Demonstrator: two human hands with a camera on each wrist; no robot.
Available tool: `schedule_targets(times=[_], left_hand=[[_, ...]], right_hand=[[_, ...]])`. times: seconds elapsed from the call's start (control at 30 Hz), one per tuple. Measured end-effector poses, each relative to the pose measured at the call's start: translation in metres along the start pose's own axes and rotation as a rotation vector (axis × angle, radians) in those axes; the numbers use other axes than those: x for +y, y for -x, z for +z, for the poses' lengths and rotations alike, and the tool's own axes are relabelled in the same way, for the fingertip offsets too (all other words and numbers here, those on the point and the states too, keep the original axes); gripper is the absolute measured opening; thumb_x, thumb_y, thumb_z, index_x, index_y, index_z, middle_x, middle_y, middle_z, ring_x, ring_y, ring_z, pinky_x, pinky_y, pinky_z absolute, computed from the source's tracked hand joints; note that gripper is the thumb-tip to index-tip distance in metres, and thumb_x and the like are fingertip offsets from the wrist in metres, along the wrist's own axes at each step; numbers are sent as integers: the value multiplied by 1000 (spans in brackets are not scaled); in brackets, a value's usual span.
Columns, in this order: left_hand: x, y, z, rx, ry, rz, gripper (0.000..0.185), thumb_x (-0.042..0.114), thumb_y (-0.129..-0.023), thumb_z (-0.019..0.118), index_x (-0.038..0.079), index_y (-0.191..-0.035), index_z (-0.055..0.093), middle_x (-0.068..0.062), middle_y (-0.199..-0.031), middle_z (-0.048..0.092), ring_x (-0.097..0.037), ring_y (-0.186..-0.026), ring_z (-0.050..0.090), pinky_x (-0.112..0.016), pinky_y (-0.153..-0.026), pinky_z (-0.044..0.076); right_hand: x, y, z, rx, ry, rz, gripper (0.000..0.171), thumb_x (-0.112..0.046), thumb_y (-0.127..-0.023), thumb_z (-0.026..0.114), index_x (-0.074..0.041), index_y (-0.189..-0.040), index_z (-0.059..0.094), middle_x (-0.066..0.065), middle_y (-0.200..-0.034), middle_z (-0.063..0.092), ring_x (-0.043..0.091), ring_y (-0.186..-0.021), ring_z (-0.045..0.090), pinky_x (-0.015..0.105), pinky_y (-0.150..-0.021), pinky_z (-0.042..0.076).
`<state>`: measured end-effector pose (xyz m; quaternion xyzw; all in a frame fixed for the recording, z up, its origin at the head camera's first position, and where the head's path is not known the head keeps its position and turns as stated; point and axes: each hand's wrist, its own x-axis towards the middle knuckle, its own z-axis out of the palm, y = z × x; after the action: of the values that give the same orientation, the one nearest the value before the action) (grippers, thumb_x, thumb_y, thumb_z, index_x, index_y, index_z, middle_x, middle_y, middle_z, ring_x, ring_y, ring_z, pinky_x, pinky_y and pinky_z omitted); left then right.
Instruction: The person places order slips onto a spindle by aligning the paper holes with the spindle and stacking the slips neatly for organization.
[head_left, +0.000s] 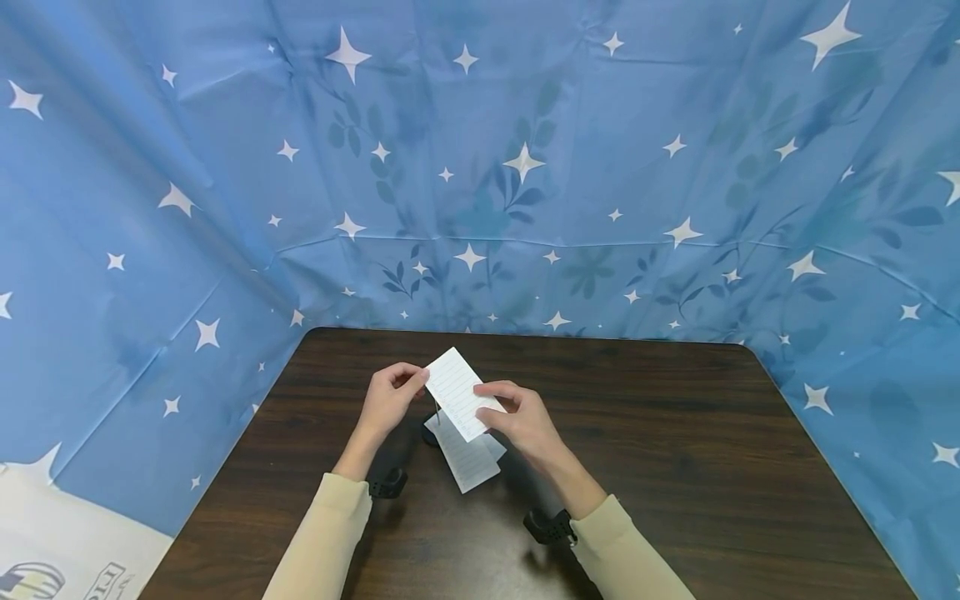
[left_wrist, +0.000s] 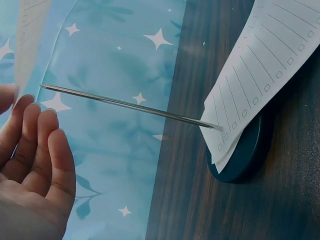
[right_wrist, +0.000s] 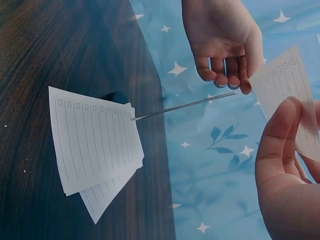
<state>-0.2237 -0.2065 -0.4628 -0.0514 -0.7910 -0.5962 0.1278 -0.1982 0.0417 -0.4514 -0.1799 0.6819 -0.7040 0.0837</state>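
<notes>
Between both hands, a white lined checklist sheet [head_left: 453, 387] is held up over the table. My left hand [head_left: 386, 402] pinches its upper left corner with thumb and index finger. The right hand [head_left: 527, 423] grips the opposite end, thumb on one face and fingers on the other. Below the raised sheet stands a paper spike with a thin metal needle [left_wrist: 130, 106] and a round dark base [left_wrist: 252, 155]. Several similar sheets [right_wrist: 97, 142] are pierced on the needle and lie fanned at its base. The needle's tip is close to the left fingertips and the sheet's corner.
The spike stands on a dark wood-grain table [head_left: 660, 450]. A blue curtain [head_left: 480, 167] with white stars hangs behind and at the sides. At the lower left is a white printed surface [head_left: 75, 525]. Both wrists carry black straps [head_left: 551, 527].
</notes>
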Motion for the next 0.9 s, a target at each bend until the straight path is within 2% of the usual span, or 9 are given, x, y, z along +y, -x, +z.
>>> schedule_targets(times=[0.2, 0.37, 0.47, 0.57, 0.7, 0.8, 0.9], left_hand=[[-1, 0, 0, 21, -7, -10, 20, 18, -98, 71, -1, -96, 75, -16, -83, 68, -23, -75, 63, -33, -71, 54], [0, -1, -1, 30, -11, -44, 22, 20, -98, 70, 0, -94, 75, -21, -87, 68, -35, -80, 64, -28, -67, 50], [0, -2, 0, 36, -9, -53, 22, 21, -97, 69, 0, -93, 74, -19, -88, 69, -31, -78, 65, -28, -66, 50], [0, -3, 0, 35, -10, -57, 22, 20, -97, 70, 0, -91, 74, -15, -86, 69, -21, -74, 64, -30, -66, 51], [0, -3, 0, 24, -23, -68, 22, 22, -97, 70, 1, -90, 74, -21, -85, 67, -17, -72, 62, -31, -65, 48], [-1, -2, 0, 15, -32, -76, 23, 24, -97, 70, 2, -91, 74, -29, -89, 66, -24, -75, 63, -31, -66, 47], [-3, -2, -1, 10, -30, -79, 23, 24, -97, 70, 2, -92, 74, -30, -91, 66, -37, -81, 64, -31, -67, 48]], right_hand=[[-1, 1, 1, -4, -9, 25, 36, 4, -91, 70, 7, -126, 65, 22, -131, 58, 22, -94, 60, 28, -70, 56], [2, 1, 1, -24, 18, 30, 36, 2, -91, 71, 7, -126, 65, 23, -128, 60, 19, -85, 63, 28, -69, 56], [3, 2, 1, -27, 50, 31, 35, 0, -91, 73, 7, -125, 66, 22, -127, 61, 21, -81, 65, 29, -69, 56], [3, 4, 1, -30, 68, 36, 35, -1, -91, 73, 6, -125, 67, 22, -127, 61, 30, -80, 67, 30, -69, 56], [4, 4, 0, -42, 87, 48, 34, -1, -91, 73, 5, -124, 68, 21, -126, 61, 36, -81, 67, 30, -70, 57], [5, 5, 0, -53, 99, 54, 34, -1, -91, 72, 5, -125, 68, 20, -126, 61, 31, -79, 68, 30, -71, 57], [5, 6, 1, -59, 106, 53, 34, -1, -92, 72, 5, -125, 67, 20, -126, 61, 26, -78, 68, 30, -71, 57]])
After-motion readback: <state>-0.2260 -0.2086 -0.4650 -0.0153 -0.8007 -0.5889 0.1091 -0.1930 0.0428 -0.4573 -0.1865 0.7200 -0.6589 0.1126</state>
